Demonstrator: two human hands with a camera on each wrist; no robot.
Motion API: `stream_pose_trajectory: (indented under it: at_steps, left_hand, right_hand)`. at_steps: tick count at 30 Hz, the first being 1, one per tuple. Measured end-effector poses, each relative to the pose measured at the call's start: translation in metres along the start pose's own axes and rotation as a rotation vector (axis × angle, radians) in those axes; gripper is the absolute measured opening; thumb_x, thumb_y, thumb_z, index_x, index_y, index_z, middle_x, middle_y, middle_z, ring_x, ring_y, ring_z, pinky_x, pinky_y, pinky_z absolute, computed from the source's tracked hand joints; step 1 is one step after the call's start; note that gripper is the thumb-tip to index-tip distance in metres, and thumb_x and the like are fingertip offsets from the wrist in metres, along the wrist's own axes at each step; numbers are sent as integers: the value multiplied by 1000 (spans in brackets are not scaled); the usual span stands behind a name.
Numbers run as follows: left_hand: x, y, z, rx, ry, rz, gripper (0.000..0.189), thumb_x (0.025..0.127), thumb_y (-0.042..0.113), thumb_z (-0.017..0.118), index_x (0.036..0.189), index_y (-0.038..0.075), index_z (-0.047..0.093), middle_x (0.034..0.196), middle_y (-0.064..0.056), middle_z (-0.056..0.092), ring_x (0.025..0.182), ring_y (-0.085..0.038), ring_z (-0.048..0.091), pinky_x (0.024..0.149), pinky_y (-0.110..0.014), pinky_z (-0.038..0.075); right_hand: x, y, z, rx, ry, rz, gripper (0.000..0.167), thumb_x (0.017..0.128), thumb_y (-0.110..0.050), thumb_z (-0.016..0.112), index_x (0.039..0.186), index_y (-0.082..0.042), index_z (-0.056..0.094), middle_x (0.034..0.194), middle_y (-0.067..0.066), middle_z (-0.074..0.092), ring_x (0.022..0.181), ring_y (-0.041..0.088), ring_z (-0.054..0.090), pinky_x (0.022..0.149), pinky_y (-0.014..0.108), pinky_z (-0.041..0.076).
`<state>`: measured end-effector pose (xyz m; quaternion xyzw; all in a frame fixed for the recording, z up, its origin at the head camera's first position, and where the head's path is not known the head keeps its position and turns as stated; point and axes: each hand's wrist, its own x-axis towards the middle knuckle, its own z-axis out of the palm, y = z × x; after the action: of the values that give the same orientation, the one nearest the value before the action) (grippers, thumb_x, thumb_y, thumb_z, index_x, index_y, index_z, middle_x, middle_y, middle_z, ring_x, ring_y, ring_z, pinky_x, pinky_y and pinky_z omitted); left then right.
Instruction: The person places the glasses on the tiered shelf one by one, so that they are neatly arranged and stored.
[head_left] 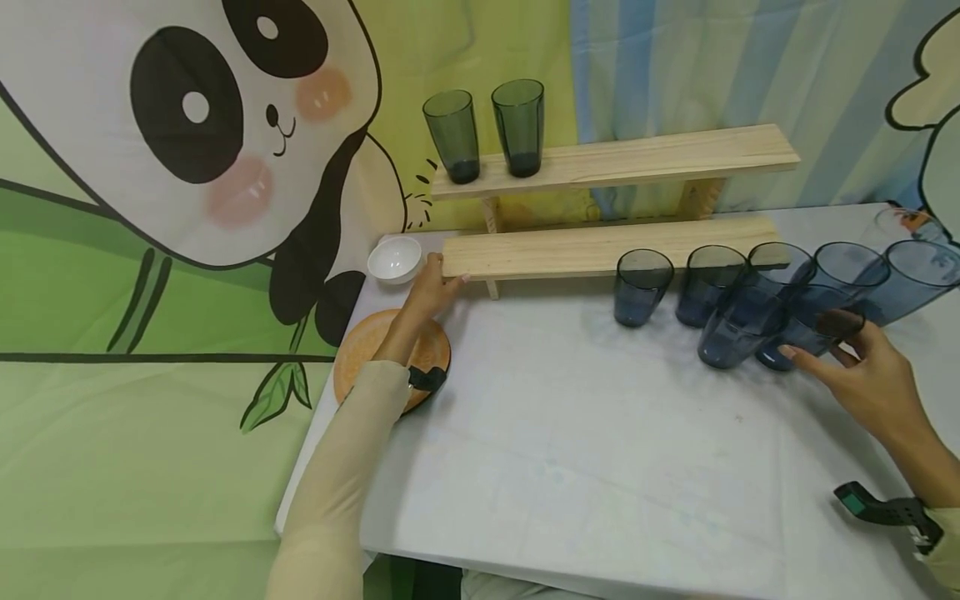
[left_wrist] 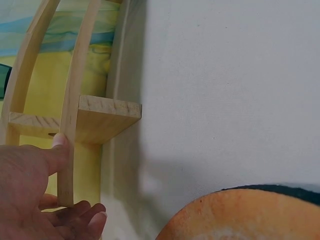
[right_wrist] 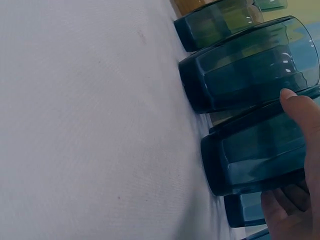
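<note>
My left hand (head_left: 429, 293) pinches the left end of the lower board of a two-tier wooden shelf (head_left: 555, 252). In the left wrist view the thumb lies on one face of that board (left_wrist: 69, 172) and the fingers curl around the other side. At the right, my right hand (head_left: 873, 379) holds a blue drinking glass (right_wrist: 262, 152) near its rim, thumb on one side and fingers on the other. The glass is upright, close beside another blue glass (head_left: 731, 333). More blue glasses stand around it, among them one at the row's left end (head_left: 641, 292).
Two green glasses (head_left: 519, 129) stand on the left part of the upper board (head_left: 660, 157). A white bowl (head_left: 395, 260) sits left of the shelf. An orange-brown round plate (head_left: 360, 354) lies under the left forearm, on the white-covered table (head_left: 585, 450). A printed curtain hangs behind.
</note>
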<state>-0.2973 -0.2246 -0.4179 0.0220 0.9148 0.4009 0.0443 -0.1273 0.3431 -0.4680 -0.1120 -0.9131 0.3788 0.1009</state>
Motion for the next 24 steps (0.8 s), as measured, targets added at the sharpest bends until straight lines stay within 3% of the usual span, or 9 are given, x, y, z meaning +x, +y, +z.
stream_pose_trajectory:
  at_steps: [24]
  left_hand:
    - [2, 3, -2, 38, -20, -43, 66, 106, 36, 65, 150, 1, 31, 157, -30, 43, 149, -42, 43, 123, -52, 34]
  right_hand:
    - [-4, 2, 1, -2, 11, 4, 84, 102, -37, 72, 163, 2, 29, 164, 33, 35, 152, 53, 31, 126, 53, 26]
